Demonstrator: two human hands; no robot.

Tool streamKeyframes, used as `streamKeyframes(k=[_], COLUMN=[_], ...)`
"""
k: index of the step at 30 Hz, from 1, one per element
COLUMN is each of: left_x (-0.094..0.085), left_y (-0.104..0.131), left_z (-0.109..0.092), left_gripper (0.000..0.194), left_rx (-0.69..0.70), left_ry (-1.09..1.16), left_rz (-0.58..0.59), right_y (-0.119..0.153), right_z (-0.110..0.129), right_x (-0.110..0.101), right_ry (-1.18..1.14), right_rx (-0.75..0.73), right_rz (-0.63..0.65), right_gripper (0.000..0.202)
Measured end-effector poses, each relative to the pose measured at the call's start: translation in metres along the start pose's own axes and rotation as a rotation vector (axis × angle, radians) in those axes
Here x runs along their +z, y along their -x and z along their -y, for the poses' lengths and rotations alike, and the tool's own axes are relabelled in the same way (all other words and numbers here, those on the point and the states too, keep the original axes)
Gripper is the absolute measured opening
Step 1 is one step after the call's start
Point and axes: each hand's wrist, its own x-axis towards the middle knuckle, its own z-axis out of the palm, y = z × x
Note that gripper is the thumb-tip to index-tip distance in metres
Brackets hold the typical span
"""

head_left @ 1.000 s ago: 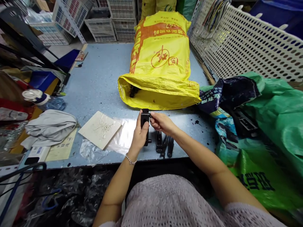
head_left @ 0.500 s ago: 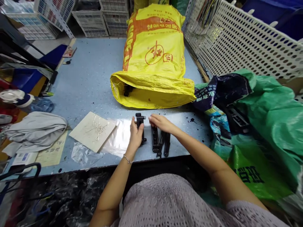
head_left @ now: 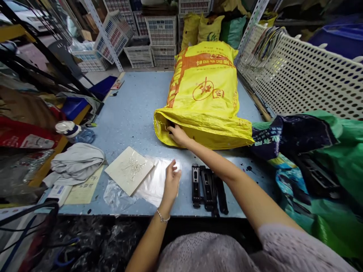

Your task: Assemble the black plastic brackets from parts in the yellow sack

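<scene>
the right hand (head_left: 179,136) is placed in the mouth of the yellow sack (head_left: 210,75), at its 9 o'clock end, with the fingertips at a dark piece (head_left: 171,124); the grip there is partly hidden, so whether the piece is held cannot be told. the left hand (head_left: 171,179) is held over clear plastic film (head_left: 159,173), its grip half spread and loosely curled, with nothing seen in it. at 3 o'clock from that hand, at least 3 long black parts (head_left: 208,187) are laid close together near the 6 o'clock edge of the table (head_left: 136,113), below the right forearm. it is judged that the dark piece could be snagged on the sack's loose rim, or the mouth dragged along, if it were pulled out at a slant; the laid parts could be knocked askew, or pushed off the near edge, by a low sweep of the forearm. by the nearest part to 9 o'clock, a long axis of almost exactly 12 to 6 o'clock is shown; the others are tilted slightly towards 11 and 5. which end is the front cannot be told, nor can the dark piece's axis.
</scene>
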Motion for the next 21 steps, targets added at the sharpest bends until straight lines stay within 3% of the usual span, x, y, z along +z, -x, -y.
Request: streamKeyframes(k=[2,4,6,9,13,18,21], left_x=[-0.011,-0.013,-0.006,0.009,0.019,0.006,0.0], left_y=[-0.02,-0.037,-0.044,-0.035,-0.011,0.009,0.015], left_z=[-0.014,-0.027,-0.035,-0.038,-0.039,-0.05,-0.052], left_gripper=[0.052,0.049,0.043,0.034,0.032,0.036,0.036], left_rx=[-0.049,-0.076,-0.11,-0.127,-0.09,-0.08,-0.052], left_ry=[0.291,0.534,0.608,0.553,0.54,0.5,0.425], left_rz=[-0.019,0.019,0.067,0.115,0.187,0.18,0.205], right_y=[0.045,0.099,0.148,0.191,0.194,0.169,0.152], right_z=[0.004,0.012,0.022,0.032,0.038,0.044,0.04], right_x=[0.005,0.007,0.004,-0.007,-0.018,-0.027,-0.034], right_ry=[0.018,0.03,-0.029,-0.236,-0.349,-0.451,-0.608], right_rx=[-0.05,-0.245,-0.389,-0.292,-0.014,0.136,0.136], right_rz=[-0.028,-0.057,0.009,-0.002,-0.175,-0.336,-0.267], right_gripper=[0.034,0.027,0.035,0.045,0.025,0.029,0.033])
